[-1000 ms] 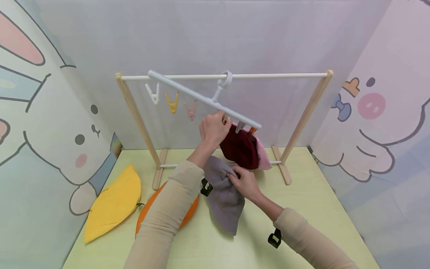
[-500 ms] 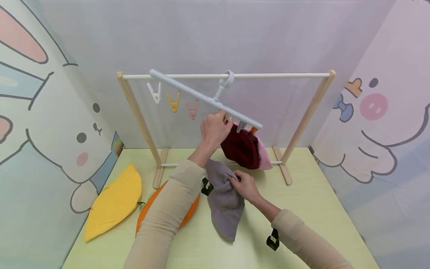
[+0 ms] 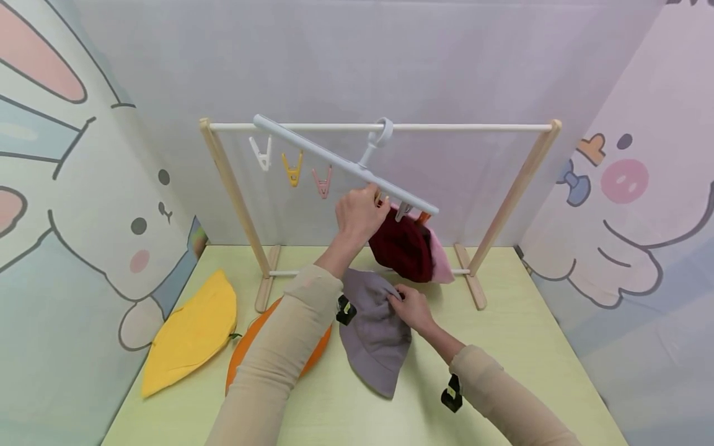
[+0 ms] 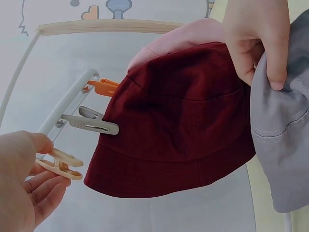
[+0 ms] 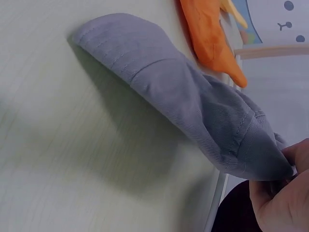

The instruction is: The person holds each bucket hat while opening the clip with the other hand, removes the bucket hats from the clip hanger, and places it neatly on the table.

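Your left hand (image 3: pixel 361 214) is pinching the beige clip (image 4: pixel 66 158) under the lower half of the hanger (image 3: pixel 312 146), the thumb on one side and curled fingers on the other; the clip's free tips stand apart with nothing between them. Your right hand (image 3: pixel 413 308) has the grey-purple bucket hat (image 3: pixel 375 334) between thumb and fingers, gripping a gathered bit of its edge. That hat hangs tilted from your grip in front of the rack (image 3: pixel 514 196), over the middle of the tabletop (image 3: pixel 535 334) toward its back edge; whether its lower brim touches the surface, you cannot tell. It is apart from the beige clip.

Just beyond your left hand, the grey clip (image 4: pixel 94 124) bites the brim of the dark red bucket hat (image 3: pixel 400 244), and the orange clip (image 4: pixel 105 87) sits at the pink hat (image 3: pixel 441 260) behind it. The hanger hooks around the white rod (image 3: pixel 474 127), its right end lower. On its raised half hang the white clip (image 3: pixel 264 162), yellow clip (image 3: pixel 293 176) and pink clip (image 3: pixel 322 187). The yellow hat (image 3: pixel 192 337) lies along the tabletop's left edge, with the orange hat (image 3: pixel 318 353) beside it, partly hidden by your left sleeve (image 3: pixel 279 347).
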`<action>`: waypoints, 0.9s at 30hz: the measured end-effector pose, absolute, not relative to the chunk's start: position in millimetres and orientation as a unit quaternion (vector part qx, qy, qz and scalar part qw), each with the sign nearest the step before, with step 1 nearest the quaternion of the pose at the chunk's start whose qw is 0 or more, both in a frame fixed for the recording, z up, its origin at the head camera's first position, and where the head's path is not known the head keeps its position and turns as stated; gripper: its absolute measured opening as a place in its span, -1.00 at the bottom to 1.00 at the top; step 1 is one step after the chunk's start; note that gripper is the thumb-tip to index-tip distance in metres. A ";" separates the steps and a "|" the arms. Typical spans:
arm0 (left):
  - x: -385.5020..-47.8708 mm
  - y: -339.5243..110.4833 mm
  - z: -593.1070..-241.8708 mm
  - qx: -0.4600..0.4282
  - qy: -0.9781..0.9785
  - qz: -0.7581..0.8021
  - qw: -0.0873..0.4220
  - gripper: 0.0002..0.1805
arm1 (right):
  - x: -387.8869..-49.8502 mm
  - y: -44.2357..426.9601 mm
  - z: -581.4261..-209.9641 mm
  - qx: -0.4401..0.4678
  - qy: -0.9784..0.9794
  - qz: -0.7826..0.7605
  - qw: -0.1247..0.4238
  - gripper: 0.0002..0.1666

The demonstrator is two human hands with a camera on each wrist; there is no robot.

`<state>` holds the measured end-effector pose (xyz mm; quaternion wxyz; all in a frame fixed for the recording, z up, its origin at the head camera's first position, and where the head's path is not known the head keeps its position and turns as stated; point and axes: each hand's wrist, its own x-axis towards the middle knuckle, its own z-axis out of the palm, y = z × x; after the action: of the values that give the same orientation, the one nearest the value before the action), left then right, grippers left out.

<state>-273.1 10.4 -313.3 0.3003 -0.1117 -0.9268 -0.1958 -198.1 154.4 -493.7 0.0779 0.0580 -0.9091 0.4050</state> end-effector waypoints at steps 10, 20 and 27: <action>-274.1 11.8 -314.4 -0.112 -0.928 -0.193 0.298 -0.67 | -203.8 156.3 -502.4 0.070 -0.933 0.342 0.090 -0.90; -271.8 13.3 -314.1 -0.111 -0.927 -0.200 0.297 -0.66 | -206.6 161.0 -511.2 0.073 -0.951 0.283 0.096 -0.81; -271.8 14.2 -313.8 -0.111 -0.925 -0.201 0.302 -0.64 | -205.7 162.5 -514.8 0.091 -0.959 0.248 0.102 -0.78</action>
<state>-271.8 14.2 -313.8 0.3017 -0.1108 -0.9253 -0.2013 -205.7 162.5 -514.8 0.1023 0.0911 -0.9591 0.2477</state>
